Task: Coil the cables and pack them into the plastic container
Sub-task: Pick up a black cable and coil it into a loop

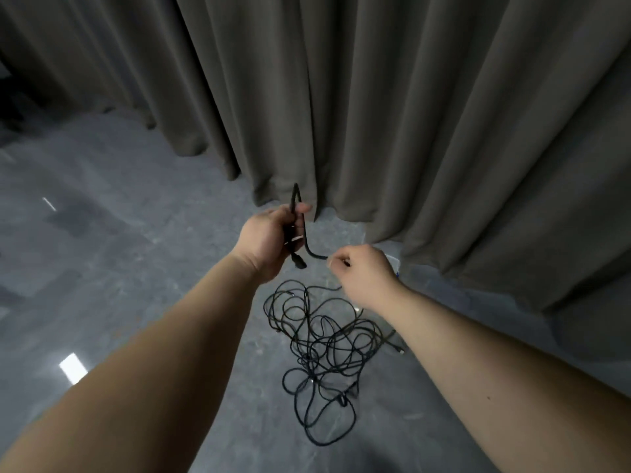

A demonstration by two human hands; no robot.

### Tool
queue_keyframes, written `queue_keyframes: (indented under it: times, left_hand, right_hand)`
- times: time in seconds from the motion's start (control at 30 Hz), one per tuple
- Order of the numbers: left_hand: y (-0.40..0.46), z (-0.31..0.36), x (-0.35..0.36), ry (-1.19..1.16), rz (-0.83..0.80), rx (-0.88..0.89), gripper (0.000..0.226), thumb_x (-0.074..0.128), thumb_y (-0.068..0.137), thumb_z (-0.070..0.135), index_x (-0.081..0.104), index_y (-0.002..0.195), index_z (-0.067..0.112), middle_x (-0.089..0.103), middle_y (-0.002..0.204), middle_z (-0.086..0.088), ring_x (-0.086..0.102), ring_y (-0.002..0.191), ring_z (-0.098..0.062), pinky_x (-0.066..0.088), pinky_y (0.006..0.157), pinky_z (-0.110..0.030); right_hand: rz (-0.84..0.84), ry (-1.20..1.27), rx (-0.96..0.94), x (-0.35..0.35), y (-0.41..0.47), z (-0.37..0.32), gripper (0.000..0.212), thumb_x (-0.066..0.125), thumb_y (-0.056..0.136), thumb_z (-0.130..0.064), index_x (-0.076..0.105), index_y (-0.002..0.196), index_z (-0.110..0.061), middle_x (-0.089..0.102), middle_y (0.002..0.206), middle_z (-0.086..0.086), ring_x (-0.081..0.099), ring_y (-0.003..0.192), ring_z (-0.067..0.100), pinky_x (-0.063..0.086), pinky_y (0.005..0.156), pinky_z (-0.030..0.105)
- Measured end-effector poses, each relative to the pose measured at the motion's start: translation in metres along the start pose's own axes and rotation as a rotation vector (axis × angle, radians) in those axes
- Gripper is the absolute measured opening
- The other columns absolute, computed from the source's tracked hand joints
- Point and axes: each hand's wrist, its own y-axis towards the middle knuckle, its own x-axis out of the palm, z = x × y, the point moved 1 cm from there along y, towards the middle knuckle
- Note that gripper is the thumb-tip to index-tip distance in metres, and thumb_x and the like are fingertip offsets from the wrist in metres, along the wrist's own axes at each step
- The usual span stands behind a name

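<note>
The thin black rubbery cable (309, 240) rose in a narrow folded loop above the left hand (269, 238), whose fingers were curled round the doubled strands while its thumb pressed against them near the top; a short plug end hung below the palm. From that grip the cord bent in a smooth curve across to the right hand (363, 273), which pinched it between curled fingers, the two hands held a little apart at about the same height. Below them, on the smooth, glossy grey stone-like floor (119, 268), the rest of the black cord lay as a loose tangled heap of cable loops (324, 349), rounded coils crossing one another without order. Heavy grey-brown fabric curtains (409, 114) hung in deep vertical folds behind everything, their hems brushing the floor. Just beyond the right wrist, at the foot of the curtain, a pale translucent edge (392, 261) showed, possibly part of a plastic container, though the hand and arm hid most of it. Bright ceiling-light reflections (72, 368) gleamed on the floor at the left.
</note>
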Motion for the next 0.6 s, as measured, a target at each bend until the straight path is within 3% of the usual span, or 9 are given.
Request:
queue_keyframes:
  times: [0.07,0.17,0.23,0.3,0.47,0.6]
  left_hand:
    - [-0.017,0.054,0.010,0.091,-0.044,0.042,0.027,0.038,0.100,0.005,0.063,0.106,0.014,0.055,0.068,0.000,0.052,0.064,-0.014,0.041,0.067,-0.028]
    - [-0.042,0.123,0.023,0.191,-0.124,0.084,0.022,0.043,0.102,0.008,0.061,0.112,0.015,0.061,0.069,-0.002,0.057,0.062,-0.015,0.044,0.063,-0.026]
    - [-0.057,0.164,0.033,0.257,-0.156,0.126,0.019,0.046,0.102,0.013,0.063,0.110,0.015,0.061,0.065,-0.003,0.057,0.057,-0.013,0.044,0.058,-0.024]
    - [-0.070,0.200,0.042,0.322,-0.171,0.163,0.019,0.047,0.102,0.019,0.066,0.103,0.014,0.055,0.057,-0.005,0.049,0.048,-0.012,0.041,0.052,-0.023]
    - [-0.100,0.280,0.056,0.461,-0.147,0.263,0.037,0.047,0.102,0.031,0.070,0.084,0.009,0.036,0.041,0.007,0.028,0.036,-0.008,0.026,0.041,-0.022]
    - [-0.123,0.324,0.065,0.258,-0.138,0.269,0.039,0.036,0.097,0.012,0.066,0.074,0.004,0.039,0.046,0.005,0.030,0.046,-0.012,0.030,0.044,-0.022]
  right_hand:
    - [0.043,0.034,0.010,-0.034,-0.008,-0.044,0.021,0.053,0.096,-0.026,0.069,0.096,-0.013,0.065,0.073,0.000,0.056,0.066,0.014,0.040,0.056,0.023]
    - [0.000,0.050,-0.022,-0.076,-0.021,-0.105,0.017,0.056,0.094,-0.027,0.069,0.086,-0.019,0.062,0.069,-0.001,0.053,0.063,0.012,0.039,0.056,0.020]
    - [-0.044,0.038,-0.056,-0.105,-0.032,-0.145,0.021,0.056,0.094,-0.028,0.068,0.080,-0.018,0.048,0.054,-0.005,0.040,0.048,0.008,0.031,0.045,0.017]
    - [-0.091,0.050,-0.081,-0.133,-0.043,-0.180,0.025,0.055,0.095,-0.028,0.066,0.074,-0.021,0.040,0.045,-0.008,0.032,0.041,0.006,0.028,0.044,0.022]
    - [-0.180,0.457,-0.088,-0.194,-0.060,-0.254,0.031,0.049,0.098,-0.019,0.059,0.070,-0.012,0.024,0.040,-0.010,0.019,0.039,0.007,0.014,0.045,0.023]
    - [-0.047,0.749,-0.107,-0.239,-0.065,-0.300,0.033,0.047,0.096,-0.018,0.050,0.064,-0.009,0.018,0.042,-0.006,0.012,0.039,0.008,0.006,0.047,0.025]
